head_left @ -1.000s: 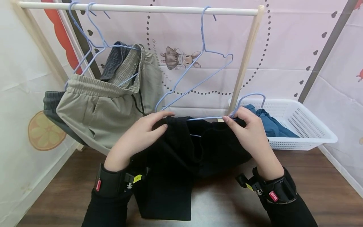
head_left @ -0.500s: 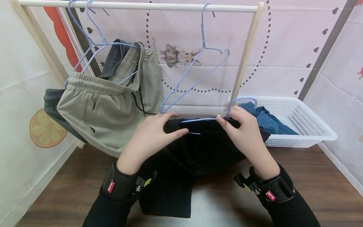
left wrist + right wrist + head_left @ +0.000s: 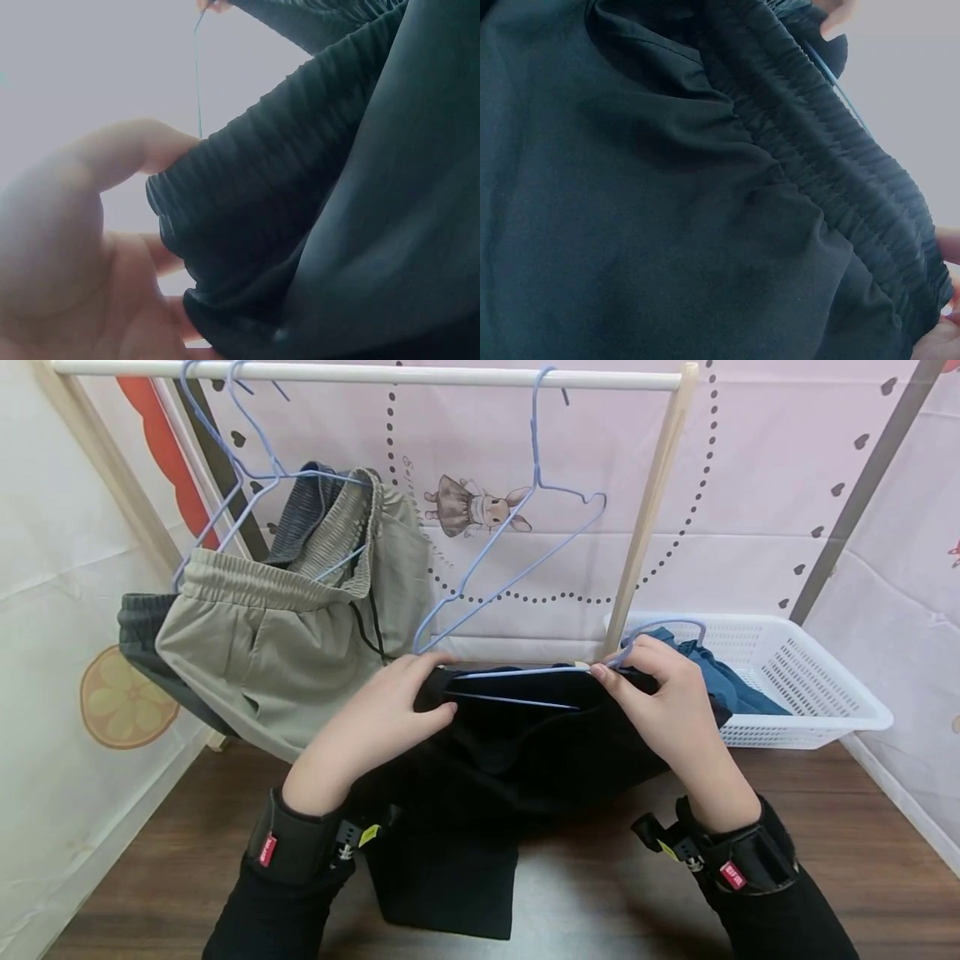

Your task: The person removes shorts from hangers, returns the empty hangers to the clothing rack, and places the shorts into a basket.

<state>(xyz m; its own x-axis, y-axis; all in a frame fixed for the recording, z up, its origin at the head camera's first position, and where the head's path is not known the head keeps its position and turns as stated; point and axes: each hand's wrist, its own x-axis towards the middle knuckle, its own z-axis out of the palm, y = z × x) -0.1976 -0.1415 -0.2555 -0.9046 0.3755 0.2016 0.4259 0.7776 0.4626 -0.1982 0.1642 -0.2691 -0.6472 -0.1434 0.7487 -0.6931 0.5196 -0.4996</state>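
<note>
Black pants [image 3: 555,760] with a gathered elastic waistband [image 3: 247,165] hang between my two hands, one leg trailing down. Inside the waist opening lies a blue wire hanger [image 3: 517,673], its hook [image 3: 667,622] sticking up at the right. My left hand [image 3: 375,718] grips the left end of the waistband, thumb on the near side. My right hand [image 3: 667,702] pinches the hanger below its hook, with fabric bunched under the fingers. In the right wrist view, part of the right hand [image 3: 937,334] shows at the waistband's other end.
Above stands a rack with a white rail [image 3: 450,375]. Grey-beige shorts [image 3: 255,643] and a darker garment [image 3: 138,627] hang at its left. A bare blue hanger [image 3: 536,485] hangs right of centre. A white basket [image 3: 832,693] behind my right hand holds blue cloth [image 3: 735,681].
My left hand first went right, then back left, drawing the waistband wider. My right hand has shifted slightly right with the hanger. More of the hanger shows inside the waist opening.
</note>
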